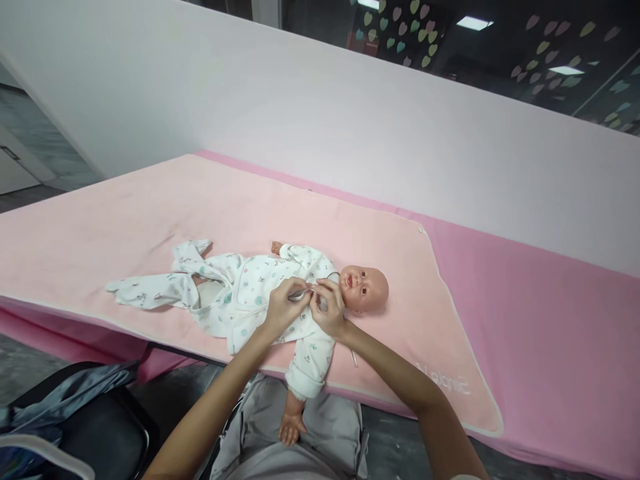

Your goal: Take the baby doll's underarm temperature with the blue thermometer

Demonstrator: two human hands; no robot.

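Note:
A baby doll [364, 288] lies on its back on a pale pink blanket [150, 213], head to the right. It wears a white patterned romper [250, 293], loose and partly undone at the legs. My left hand [283, 308] and my right hand [327, 308] meet over the doll's chest just below the neck. Both pinch the garment's edge or tie near the collar, fingers closed. One doll arm [293, 427] hangs over the table's near edge toward my lap.
The blanket lies on a darker pink table cover [550, 320]. A white partition wall [350, 120] stands behind the table. A black chair with blue-grey cloth [70, 400] sits at lower left beside my knees.

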